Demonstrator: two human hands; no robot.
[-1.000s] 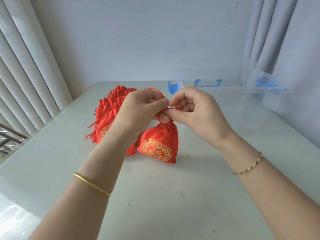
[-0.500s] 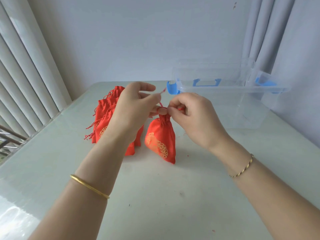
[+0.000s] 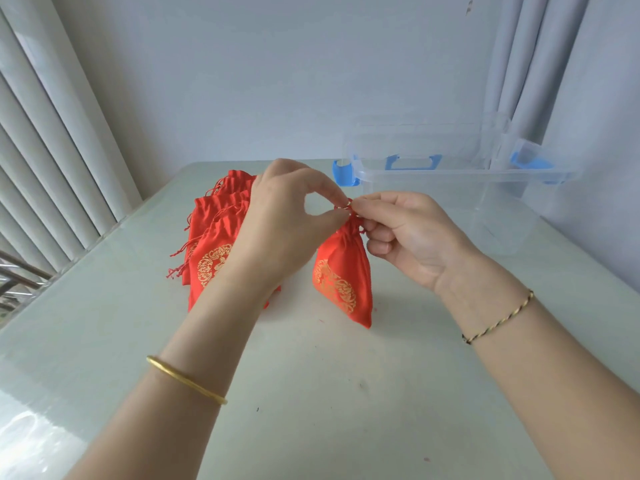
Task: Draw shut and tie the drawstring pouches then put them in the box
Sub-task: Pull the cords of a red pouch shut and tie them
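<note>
Over the bench (image 3: 311, 393), left hand (image 3: 284, 220) and right hand (image 3: 408, 237) each pinch the drawstring (image 3: 347, 206) at the gathered neck of a red pouch (image 3: 343, 271), its base apparently resting there; spare pouches (image 3: 211, 244) lie left, clear box (image 3: 485, 188) behind.

L wrist: plain gold bangle (image 3: 187, 380), smooth, narrow | R wrist: thin twisted cord bracelet (image 3: 498, 317), black/gold strands | L hand (image 3: 287, 216) & R hand (image 3: 408, 233): bare | forearms: bare, both sides
</note>
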